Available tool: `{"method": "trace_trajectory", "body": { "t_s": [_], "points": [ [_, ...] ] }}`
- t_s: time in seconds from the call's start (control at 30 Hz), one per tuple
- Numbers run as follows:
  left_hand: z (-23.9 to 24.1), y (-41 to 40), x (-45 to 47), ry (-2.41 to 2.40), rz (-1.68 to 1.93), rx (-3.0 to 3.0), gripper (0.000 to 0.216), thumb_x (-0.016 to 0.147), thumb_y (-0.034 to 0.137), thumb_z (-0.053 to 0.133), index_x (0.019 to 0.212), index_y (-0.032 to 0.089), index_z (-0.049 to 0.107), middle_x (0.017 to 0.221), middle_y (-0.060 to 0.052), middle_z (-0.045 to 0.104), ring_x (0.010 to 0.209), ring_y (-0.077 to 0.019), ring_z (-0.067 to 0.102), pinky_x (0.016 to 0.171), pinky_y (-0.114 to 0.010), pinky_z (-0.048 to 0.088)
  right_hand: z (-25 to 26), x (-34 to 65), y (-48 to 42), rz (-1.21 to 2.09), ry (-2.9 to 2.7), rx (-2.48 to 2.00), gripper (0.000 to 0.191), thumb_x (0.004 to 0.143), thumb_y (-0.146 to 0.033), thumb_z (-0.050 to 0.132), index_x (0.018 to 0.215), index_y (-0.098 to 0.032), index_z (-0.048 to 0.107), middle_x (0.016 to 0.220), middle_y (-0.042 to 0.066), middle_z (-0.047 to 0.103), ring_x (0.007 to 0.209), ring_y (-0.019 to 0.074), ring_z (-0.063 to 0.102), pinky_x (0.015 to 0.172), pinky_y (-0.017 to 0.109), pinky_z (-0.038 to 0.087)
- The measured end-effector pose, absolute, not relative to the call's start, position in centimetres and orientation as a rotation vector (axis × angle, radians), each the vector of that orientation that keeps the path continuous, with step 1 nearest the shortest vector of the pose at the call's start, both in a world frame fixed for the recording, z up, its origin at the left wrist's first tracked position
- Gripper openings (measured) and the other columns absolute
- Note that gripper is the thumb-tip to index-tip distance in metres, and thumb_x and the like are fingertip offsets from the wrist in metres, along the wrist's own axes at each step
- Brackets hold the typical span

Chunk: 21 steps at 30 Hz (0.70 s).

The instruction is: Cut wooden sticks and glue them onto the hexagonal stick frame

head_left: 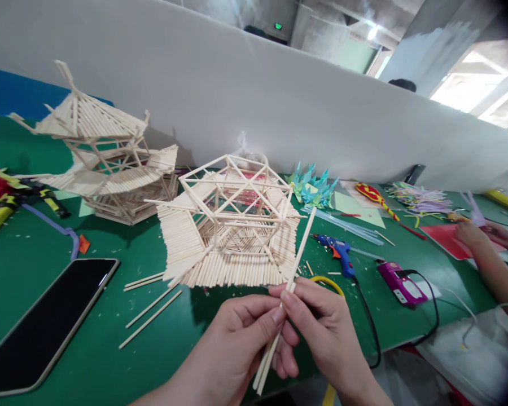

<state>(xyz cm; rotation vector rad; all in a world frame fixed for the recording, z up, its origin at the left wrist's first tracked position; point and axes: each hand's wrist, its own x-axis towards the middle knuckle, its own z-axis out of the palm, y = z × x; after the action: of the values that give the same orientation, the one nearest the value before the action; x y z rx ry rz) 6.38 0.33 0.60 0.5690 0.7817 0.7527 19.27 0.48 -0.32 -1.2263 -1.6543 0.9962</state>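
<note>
Left hand [248,327] and right hand [322,316] both pinch slender wooden sticks [302,248], held aslant before the pavilion-shaped stick model [224,270]. Exact count within the grip appears uncertain. Blue glue gun [344,258] lies on green table [93,366], right of the model.

No wording or number can be read for certain. A small, lit, green rectangular sign [278,26] shines beyond the long pale-grey partition [237,96] — its marks are too tiny to make out. The purple, box-shaped power unit [393,277] on the green tabletop [220,366] bears small pale patches on its near side — blurred, so whether they carry print cannot be told.
</note>
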Motion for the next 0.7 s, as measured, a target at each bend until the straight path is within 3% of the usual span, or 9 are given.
{"method": "trace_trajectory", "body": {
  "t_s": [0.3, 0.53, 0.7],
  "points": [
    [0.65, 0.35, 6.23, 0.798, 0.752, 0.576, 0.02, 0.072, 0.027, 0.059, 0.059, 0.011, 0.061, 0.052, -0.001, 0.056, 0.043, -0.0062, 0.047, 0.048, -0.018, 0.034, -0.38, 18.79, 0.42, 1.022, -1.565, -1.24, 0.025, 0.086, -0.033, 0.047, 0.073, -0.02, 0.065, 0.038, -0.006, 0.049, 0.047, 0.011, 0.058, 0.053, 0.022, 0.043],
    [0.51, 0.42, 6.21, 0.798, 0.79, 0.567, 0.018, 0.073, 0.025, 0.059, 0.061, 0.011, 0.062, 0.056, 0.0, 0.056, 0.044, -0.0051, 0.044, 0.048, -0.018, 0.032, -0.59, 18.88, 0.71, 0.918, -1.629, -1.227, 0.036, 0.085, -0.03, 0.048, 0.053, -0.018, 0.056, 0.045, -0.003, 0.051, 0.052, 0.0096, 0.053, 0.057, 0.021, 0.042],
    [-0.21, 0.36, 6.27, 0.785, 0.824, 0.607, 0.02, 0.072, 0.028, 0.061, 0.06, 0.012, 0.062, 0.055, 0.0, 0.055, 0.044, -0.0046, 0.041, 0.048, -0.018, 0.03, -0.51, 18.83, 0.67, 0.967, -1.578, -1.198, 0.03, 0.085, -0.028, 0.048, 0.058, -0.018, 0.057, 0.045, -0.004, 0.049, 0.049, 0.0089, 0.051, 0.055, 0.021, 0.042]
  ]
}}
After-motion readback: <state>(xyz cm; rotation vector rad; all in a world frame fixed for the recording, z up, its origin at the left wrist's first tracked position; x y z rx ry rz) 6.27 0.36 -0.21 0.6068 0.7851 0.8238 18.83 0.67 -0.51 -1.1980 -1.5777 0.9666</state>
